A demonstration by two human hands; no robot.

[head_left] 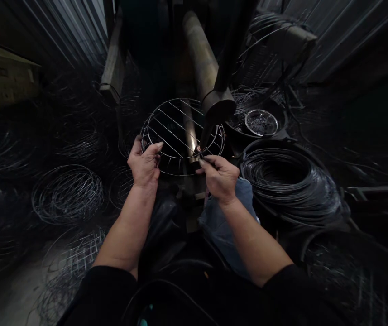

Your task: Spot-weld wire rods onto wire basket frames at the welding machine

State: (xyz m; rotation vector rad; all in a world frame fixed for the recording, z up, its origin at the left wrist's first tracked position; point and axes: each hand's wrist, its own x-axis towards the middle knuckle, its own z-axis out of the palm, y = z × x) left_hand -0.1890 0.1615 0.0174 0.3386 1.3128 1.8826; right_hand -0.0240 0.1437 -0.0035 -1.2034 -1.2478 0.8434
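Note:
My left hand (145, 164) is closed on the left rim of a round wire rack (176, 129), thumb on top and fingers around the edge. The rack has a double ring with several straight bars across it. At its near right rim, my right hand (220, 178) pinches something small and dark that I cannot make out. The fingertips are close below the tip of a dark pointed electrode (206, 135), which comes down from a thick metal cylinder (203, 59). Under the rack lies a brass-coloured rod (189, 129). A small orange glint shows at the electrode tip.
A large coil of wire (302, 201) lies at the right. Behind it, a dark basin (284, 118) holds small metal pieces and a ring-shaped dish (261, 123). Blue cloth (226, 233) hangs below my right forearm. Round wire pieces (68, 194) are stacked at the left.

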